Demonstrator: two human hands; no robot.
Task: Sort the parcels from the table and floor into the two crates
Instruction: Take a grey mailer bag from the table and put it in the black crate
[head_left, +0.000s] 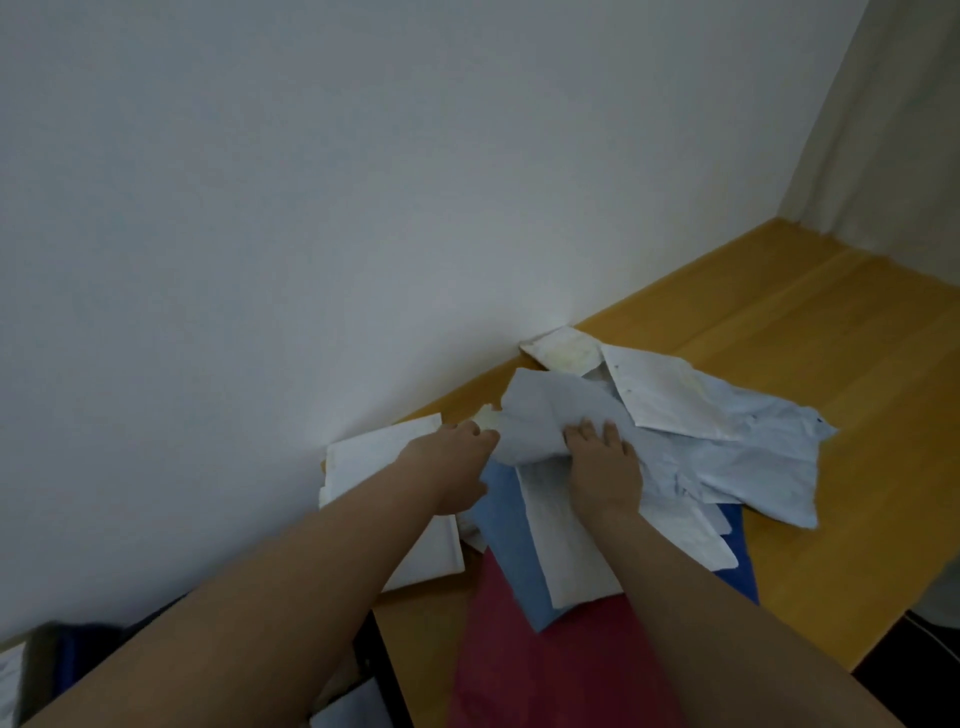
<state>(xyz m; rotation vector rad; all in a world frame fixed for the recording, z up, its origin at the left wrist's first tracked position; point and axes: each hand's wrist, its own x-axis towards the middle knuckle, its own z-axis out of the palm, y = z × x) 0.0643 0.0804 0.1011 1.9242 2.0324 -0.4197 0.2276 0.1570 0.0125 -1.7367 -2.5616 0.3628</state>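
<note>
Forearms, both bare, run up from the bottom edge toward a heap of flat parcels on a yellow wooden table (810, 415). Nearest the camera, a dark red parcel (545, 649) lies at the table's front edge, partly under the right forearm. On top of its far end rest a mid-blue parcel (511, 540) and a long white parcel (566, 551), the white one overlapping the blue. A deep blue parcel (740, 551) shows just beside them to the right, mostly covered. Left hand (457, 462) reaches over a white padded envelope (363, 462) that lies against the wall; its fingers are curled at the left edge of a crumpled pale grey parcel (545, 415), though whether they actually pinch it cannot be told, since the fingertips are hidden. Right hand (605, 462) grips the same grey parcel from the near side, fingers spread over its top and the material bunched beneath them. Just beyond, a pale blue crumpled bag (748, 467) sprawls to the right, with a white mailer (665, 389) lying across it. Farthest back, a stained white parcel (563, 351) touches the plain white wall (363, 208). A pale curtain (893, 130) hangs at the far right corner. At lower left, below table level, dark shapes and a bit of white are too dim to identify.
</note>
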